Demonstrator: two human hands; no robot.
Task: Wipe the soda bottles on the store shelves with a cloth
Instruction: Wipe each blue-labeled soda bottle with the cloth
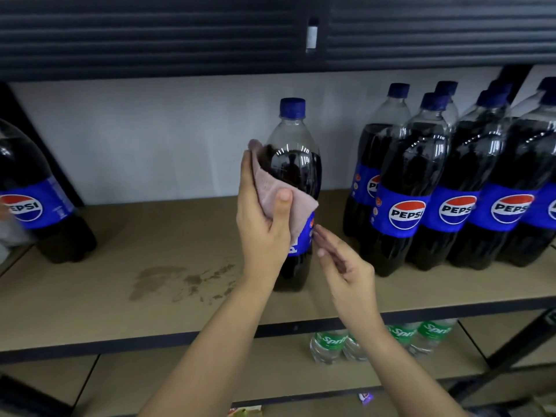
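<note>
Left hand presses pink cloth around full Pepsi bottle: heavy, rigid, slick. Right hand, fingers straight, steadies label; grasp mid-body.

Your left hand presses a pink cloth against the upright Pepsi bottle on the shelf. Your right hand touches its label with straight fingertips. More Pepsi bottles stand grouped to the right.

even, bright light from above me; white glare streaks on the pepsi bottles; soft focus throughout, shelf edges bowing at the corners, left side blurred.
</note>
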